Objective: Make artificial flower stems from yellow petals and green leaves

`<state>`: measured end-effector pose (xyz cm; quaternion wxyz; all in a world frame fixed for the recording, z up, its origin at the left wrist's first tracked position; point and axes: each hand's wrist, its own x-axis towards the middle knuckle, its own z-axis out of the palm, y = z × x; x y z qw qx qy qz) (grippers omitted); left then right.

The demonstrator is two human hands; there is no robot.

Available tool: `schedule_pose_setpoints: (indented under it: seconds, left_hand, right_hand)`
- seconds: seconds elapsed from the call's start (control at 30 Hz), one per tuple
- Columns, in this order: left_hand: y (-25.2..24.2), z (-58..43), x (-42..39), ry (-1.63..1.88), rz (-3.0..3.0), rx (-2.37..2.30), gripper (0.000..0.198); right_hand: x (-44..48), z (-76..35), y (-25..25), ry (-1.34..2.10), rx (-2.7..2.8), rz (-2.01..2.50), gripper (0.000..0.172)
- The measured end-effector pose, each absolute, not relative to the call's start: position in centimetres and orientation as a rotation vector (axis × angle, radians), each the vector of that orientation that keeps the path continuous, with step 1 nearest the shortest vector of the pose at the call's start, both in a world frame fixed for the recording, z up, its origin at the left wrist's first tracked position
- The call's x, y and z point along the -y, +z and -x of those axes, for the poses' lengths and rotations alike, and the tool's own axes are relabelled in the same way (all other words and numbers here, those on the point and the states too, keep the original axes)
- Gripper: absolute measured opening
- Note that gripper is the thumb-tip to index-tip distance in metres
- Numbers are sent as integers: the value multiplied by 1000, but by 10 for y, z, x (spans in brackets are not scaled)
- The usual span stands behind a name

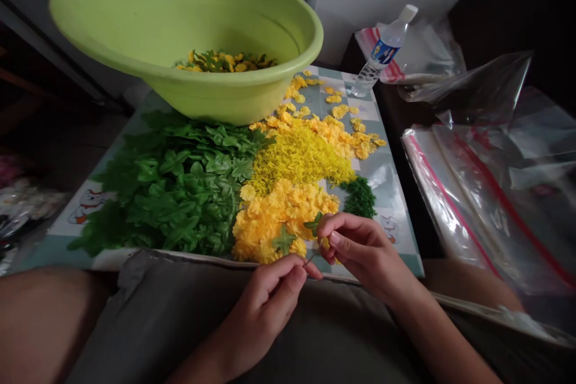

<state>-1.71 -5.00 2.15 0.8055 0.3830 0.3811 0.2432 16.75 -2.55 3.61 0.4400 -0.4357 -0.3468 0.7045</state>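
My left hand (270, 297) is closed in a pinch on a thin stem that carries a small green leaf piece (283, 241). My right hand (360, 249) is closed too, pinching a green leaf piece (314, 223) with a bit of yellow petal at its fingertips. Both hands meet just above my lap, at the near edge of the table (387, 174). Right behind them lie orange-yellow fabric petals (279, 210), a heap of fine yellow stamens (299, 156) and a small dark green pile (360, 197).
A broad heap of green plastic leaves (175, 186) covers the table's left half. A big green basin (189, 30) holding assembled flowers stands at the back. A water bottle (382, 51) and clear plastic bags (490, 192) lie to the right.
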Motion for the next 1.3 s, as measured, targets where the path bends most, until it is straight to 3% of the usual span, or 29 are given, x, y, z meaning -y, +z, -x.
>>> schedule_pose_setpoints:
  seconds: [0.47, 0.83, 1.17, 1.23, 1.3]
  left_hand:
    - [22, 16, 51, 433, -847, -900, 33]
    - [27, 18, 48, 480, -1197, -1104, 29]
    - [28, 15, 51, 505, -1080, -1063, 32]
    - [22, 14, 51, 574, -1048, -1139, 30]
    - [16, 13, 50, 676, -940, -1157, 27]
  right_hand:
    - [26, -173, 45, 1614, 1153, 1196, 7]
    - [24, -171, 34, 1880, 836, 1044, 10]
    - [27, -160, 36, 1933, 1390, 1160, 12]
    - [21, -168, 31, 1793, 1458, 1248, 14]
    - [11, -184, 20, 1322, 1569, 1542, 15]
